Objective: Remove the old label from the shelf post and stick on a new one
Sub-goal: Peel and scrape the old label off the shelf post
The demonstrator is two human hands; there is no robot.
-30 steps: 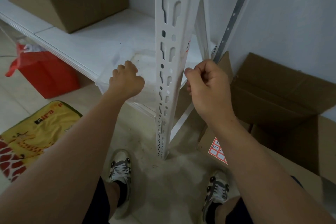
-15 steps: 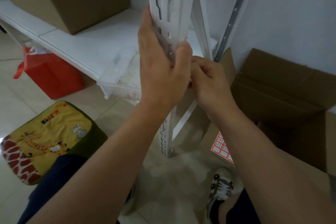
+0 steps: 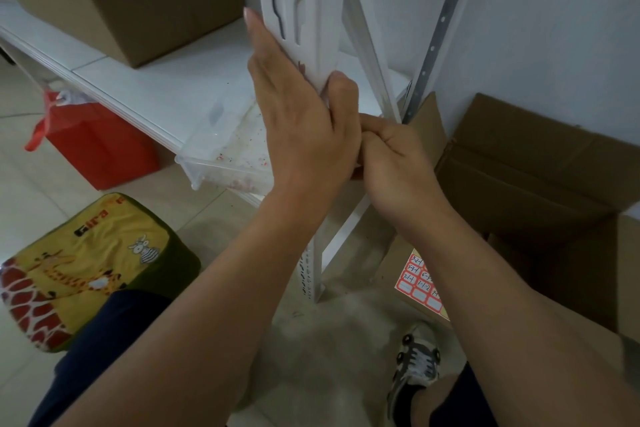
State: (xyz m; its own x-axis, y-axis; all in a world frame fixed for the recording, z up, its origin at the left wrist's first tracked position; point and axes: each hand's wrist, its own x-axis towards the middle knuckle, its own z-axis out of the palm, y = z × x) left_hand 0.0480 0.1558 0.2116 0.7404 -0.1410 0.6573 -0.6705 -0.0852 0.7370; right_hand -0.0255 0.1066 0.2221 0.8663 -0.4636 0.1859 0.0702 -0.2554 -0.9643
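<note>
1. The post point(image 3: 313, 21) stands upright, long axis vertical, its foot on the floor.
2. Left hand point(image 3: 304, 121) wraps the post, fingers flat along its left face, thumb on the front edge.
3. Right hand point(image 3: 398, 163), curled, pinches at the post's right edge just below the left thumb; what it holds is hidden.
4. Label sheet point(image 3: 420, 284) lies on cardboard right of the post's foot.

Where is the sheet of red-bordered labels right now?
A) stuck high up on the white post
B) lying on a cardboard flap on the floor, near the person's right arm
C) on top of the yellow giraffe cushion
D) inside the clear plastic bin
B: the label sheet lies on a flap of the open cardboard box on the floor, partly hidden behind the right forearm, while both hands work at the shelf post.
</note>
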